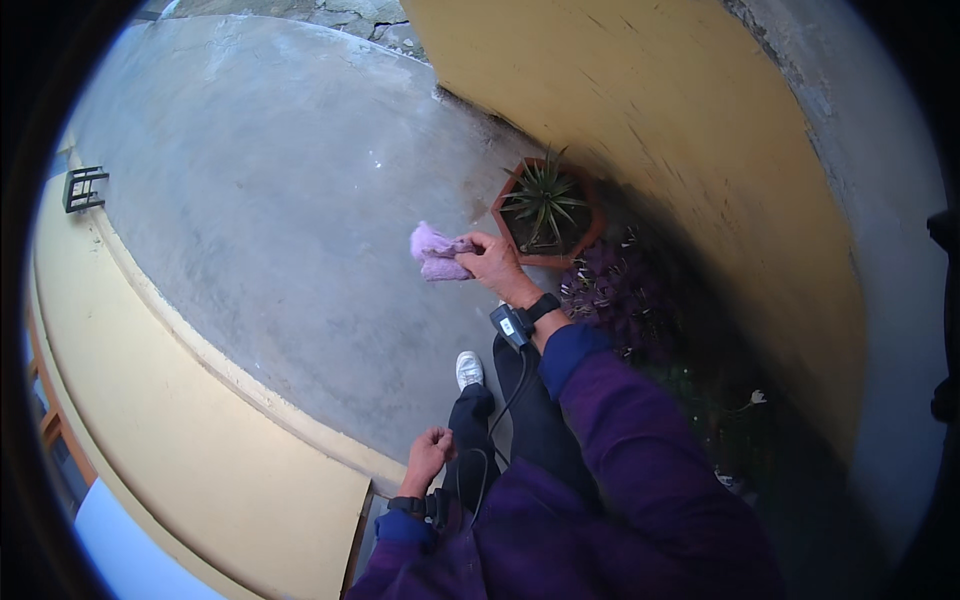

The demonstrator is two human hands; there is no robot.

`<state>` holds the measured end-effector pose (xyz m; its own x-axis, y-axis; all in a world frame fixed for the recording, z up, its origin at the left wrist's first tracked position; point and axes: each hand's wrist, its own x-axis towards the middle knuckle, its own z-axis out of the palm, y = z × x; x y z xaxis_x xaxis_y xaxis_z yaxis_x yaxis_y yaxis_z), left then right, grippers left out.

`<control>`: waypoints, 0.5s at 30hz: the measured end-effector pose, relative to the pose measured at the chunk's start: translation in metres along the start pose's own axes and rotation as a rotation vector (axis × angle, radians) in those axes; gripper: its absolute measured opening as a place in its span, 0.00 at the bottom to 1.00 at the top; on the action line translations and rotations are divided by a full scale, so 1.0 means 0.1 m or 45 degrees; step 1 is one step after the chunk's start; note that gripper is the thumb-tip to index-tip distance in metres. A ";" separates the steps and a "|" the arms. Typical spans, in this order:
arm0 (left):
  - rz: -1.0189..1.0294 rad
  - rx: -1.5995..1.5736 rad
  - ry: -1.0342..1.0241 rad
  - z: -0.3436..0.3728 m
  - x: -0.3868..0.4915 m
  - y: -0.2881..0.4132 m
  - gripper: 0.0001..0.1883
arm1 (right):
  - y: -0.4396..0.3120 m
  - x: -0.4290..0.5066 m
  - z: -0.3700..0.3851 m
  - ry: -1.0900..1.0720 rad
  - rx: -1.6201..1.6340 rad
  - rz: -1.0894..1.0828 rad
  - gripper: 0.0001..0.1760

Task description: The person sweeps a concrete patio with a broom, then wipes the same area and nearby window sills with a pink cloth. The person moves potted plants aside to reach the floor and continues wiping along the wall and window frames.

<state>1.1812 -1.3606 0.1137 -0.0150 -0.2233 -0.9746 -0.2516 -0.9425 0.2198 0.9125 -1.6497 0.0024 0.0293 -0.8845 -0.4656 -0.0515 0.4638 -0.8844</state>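
Note:
A folded lilac cloth (pixel 444 255) is pinched between the thumb and fingers of my right hand (pixel 495 267), held out in front of me above the concrete floor. Just beyond that hand stands a hexagonal terracotta-coloured planter (pixel 504 225) with a spiky rosette plant (pixel 547 196) in soil. My left hand (pixel 431 452) hangs low by my left thigh, its fingers curled closed, and I see nothing in it. Each wrist wears a black strap, the right one with a small device (pixel 511 327) and a cable.
A yellow wall (pixel 637 112) runs along the right, with purple-leaved plants (pixel 611 289) at its foot. On the left is a cream wall (pixel 187 367) with a ledge. A small dark stool (pixel 84 189) stands by it at far left. Grey concrete floor (pixel 285 172) stretches ahead.

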 end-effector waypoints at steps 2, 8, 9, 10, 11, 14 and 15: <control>0.054 0.035 0.000 0.00 -0.01 0.05 0.10 | 0.06 -0.12 0.09 0.006 0.187 0.046 0.15; 0.061 0.041 -0.018 -0.06 -0.05 0.18 0.10 | 1.12 -1.01 -1.31 0.738 -0.069 0.581 0.16; 0.093 0.063 -0.033 -0.05 -0.04 0.23 0.10 | 1.25 -1.22 -1.58 0.915 -0.267 0.612 0.16; 0.100 0.093 -0.043 -0.05 -0.04 0.26 0.10 | 1.31 -1.48 -1.87 0.964 -0.349 0.563 0.17; 0.078 0.129 -0.042 -0.05 -0.05 0.32 0.10 | 1.34 -1.67 -2.05 1.053 -0.437 0.708 0.17; 0.109 0.212 -0.044 -0.02 -0.08 0.50 0.10 | 1.10 -2.04 -2.36 1.057 -0.060 0.658 0.16; 0.150 0.215 -0.050 -0.02 -0.07 0.59 0.10 | 0.96 -2.02 -2.44 1.041 -0.107 0.578 0.15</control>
<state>1.1687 -1.4149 0.1339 -0.0910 -0.3162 -0.9443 -0.4046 -0.8548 0.3251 0.6580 -1.4386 0.0192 -0.7201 -0.3952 -0.5704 0.0411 0.7962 -0.6036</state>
